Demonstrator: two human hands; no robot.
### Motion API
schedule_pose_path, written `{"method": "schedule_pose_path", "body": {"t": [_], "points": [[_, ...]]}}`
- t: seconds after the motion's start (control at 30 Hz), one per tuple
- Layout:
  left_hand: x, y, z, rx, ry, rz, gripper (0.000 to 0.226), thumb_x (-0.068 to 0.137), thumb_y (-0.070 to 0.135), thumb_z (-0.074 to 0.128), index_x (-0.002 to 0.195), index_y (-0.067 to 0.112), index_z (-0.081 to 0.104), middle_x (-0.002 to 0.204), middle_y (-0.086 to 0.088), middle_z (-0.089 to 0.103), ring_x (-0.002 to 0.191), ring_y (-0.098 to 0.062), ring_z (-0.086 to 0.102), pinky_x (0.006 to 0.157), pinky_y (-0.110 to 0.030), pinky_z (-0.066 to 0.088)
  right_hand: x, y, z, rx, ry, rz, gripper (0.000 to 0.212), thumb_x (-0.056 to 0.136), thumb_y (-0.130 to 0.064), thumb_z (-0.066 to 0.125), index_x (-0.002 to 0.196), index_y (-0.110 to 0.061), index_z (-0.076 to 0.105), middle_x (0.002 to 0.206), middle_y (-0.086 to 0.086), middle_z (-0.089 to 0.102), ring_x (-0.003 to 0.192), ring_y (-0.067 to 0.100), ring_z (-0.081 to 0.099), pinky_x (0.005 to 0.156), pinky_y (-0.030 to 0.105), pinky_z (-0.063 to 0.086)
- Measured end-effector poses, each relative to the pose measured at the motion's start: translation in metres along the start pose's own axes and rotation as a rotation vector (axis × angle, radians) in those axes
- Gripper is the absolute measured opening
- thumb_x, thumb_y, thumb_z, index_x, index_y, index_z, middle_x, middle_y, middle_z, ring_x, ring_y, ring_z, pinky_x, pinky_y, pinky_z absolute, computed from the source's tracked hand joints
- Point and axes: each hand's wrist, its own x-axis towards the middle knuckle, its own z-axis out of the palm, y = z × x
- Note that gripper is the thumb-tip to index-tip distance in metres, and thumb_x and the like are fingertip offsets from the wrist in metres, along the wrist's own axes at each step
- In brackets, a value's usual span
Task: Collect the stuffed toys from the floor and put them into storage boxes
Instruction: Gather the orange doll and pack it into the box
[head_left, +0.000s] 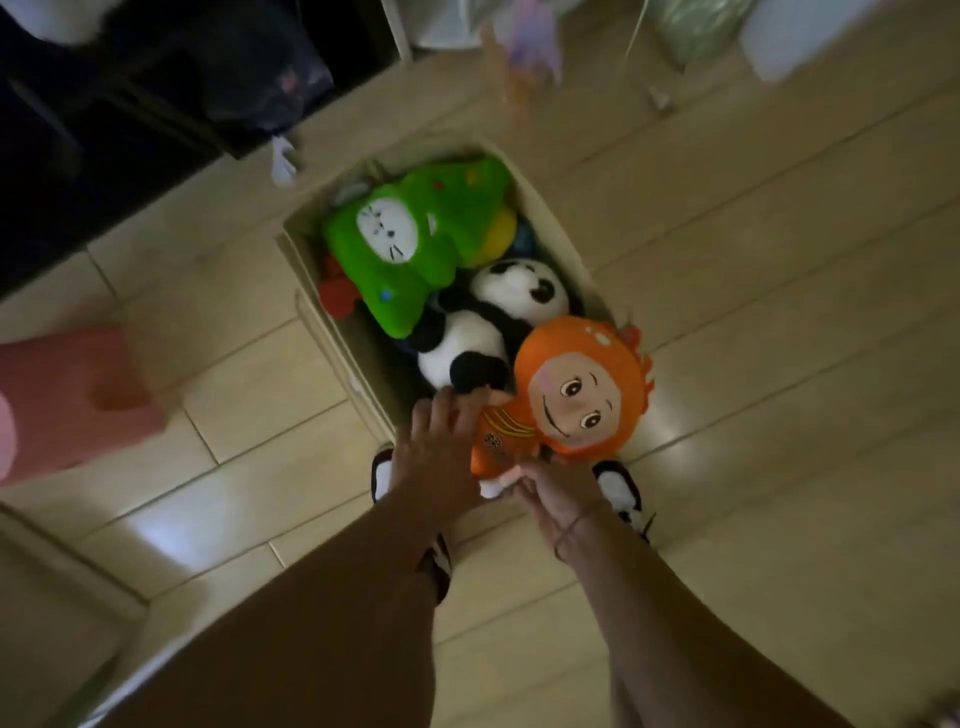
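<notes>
The round-headed orange plush doll (576, 400) lay over the six o'clock end of the cream rectangular storage box (332, 322) on the pale tiled floor (779, 312). The left hand (436, 462) rested on the doll's body from nine o'clock, fingers straight and slightly spread. The right hand (556, 493) pinched the doll's white foot, fingers curled together. A black-and-white plush panda (483, 332) and a green plush dinosaur (421, 244) filled the box toward twelve o'clock.

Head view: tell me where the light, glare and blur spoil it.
Head view: dim overall; glare patches on the floor tiles; the top edge and the pink object at left are smeared; wide-angle bending warps the tile lines; the orange doll, panda and green plush stay readable.
</notes>
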Motion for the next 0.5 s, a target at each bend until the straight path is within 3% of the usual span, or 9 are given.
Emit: {"method": "schedule_pose_path", "body": {"t": [0.07,0.13,0.2,0.27,0.33,0.4,0.5], "points": [[0.009,-0.004,-0.002,0.054,0.076,-0.023,0.104,0.06,0.085,0.052,0.144,0.029,0.028,0.134,-0.011,0.044,0.117,-0.035,0.046,0.096,-0.053,0.042,-0.007,-0.004,-0.022,-0.327,0.155,-0.044,0.014,0.09,-0.013,0.059,0.077,-0.017,0.061,0.089,0.019,0.067,0.075,0.022,0.06,0.085,0.044,0.052],[-0.003,0.002,0.001,0.102,0.069,-0.077,0.106,0.061,0.073,0.062,0.147,0.028,0.022,0.144,-0.016,0.039,0.129,-0.04,0.039,0.103,-0.059,0.034,-0.023,-0.014,-0.045,-0.676,0.446,-0.336,0.007,0.088,-0.021,0.062,0.089,-0.015,0.066,0.094,0.011,0.068,0.09,0.026,0.064,0.084,0.041,0.053],[-0.02,0.013,0.003,0.093,0.091,-0.095,0.113,0.06,0.059,0.072,0.152,0.029,0.013,0.156,-0.02,0.021,0.141,-0.046,0.023,0.11,-0.063,0.025,-0.035,-0.03,-0.056,-0.791,0.585,-0.73,0.036,0.085,-0.03,0.068,0.117,-0.018,0.058,0.119,0.007,0.058,0.113,0.027,0.053,0.091,0.041,0.05],[-0.023,0.018,0.004,0.069,0.143,-0.042,0.111,0.064,0.055,0.072,0.153,0.032,0.01,0.161,-0.02,0.006,0.145,-0.047,0.011,0.11,-0.066,0.021,-0.029,-0.044,-0.057,-0.962,0.486,-0.851,0.074,0.081,-0.051,0.066,0.143,-0.027,0.033,0.15,0.006,0.027,0.138,0.029,0.023,0.102,0.045,0.039],[-0.019,0.025,0.005,0.04,0.18,0.051,0.112,0.065,0.053,0.073,0.153,0.034,0.006,0.162,-0.016,0.003,0.146,-0.046,0.01,0.106,-0.068,0.027,-0.008,-0.053,-0.053,-1.218,0.375,-0.865,0.091,0.077,-0.071,0.05,0.149,-0.032,0.011,0.159,0.004,0.002,0.147,0.03,0.0,0.11,0.052,0.028],[-0.01,0.03,0.009,0.035,0.183,0.061,0.113,0.067,0.057,0.071,0.153,0.034,0.001,0.163,-0.01,0.002,0.147,-0.043,0.011,0.104,-0.068,0.029,0.015,-0.055,-0.047,-1.404,0.282,-0.883,0.09,0.078,-0.076,0.038,0.15,-0.029,0.011,0.161,0.008,0.0,0.147,0.034,-0.003,0.115,0.056,0.022],[0.0,0.027,0.027,0.002,0.164,-0.01,0.104,0.075,0.065,0.061,0.154,0.032,0.001,0.163,-0.002,0.003,0.147,-0.042,0.006,0.106,-0.069,0.026,0.041,-0.042,-0.035,-1.575,0.264,-1.007,0.079,0.086,-0.07,0.029,0.149,-0.023,0.027,0.159,0.014,0.013,0.146,0.039,0.006,0.117,0.055,0.016]]}}
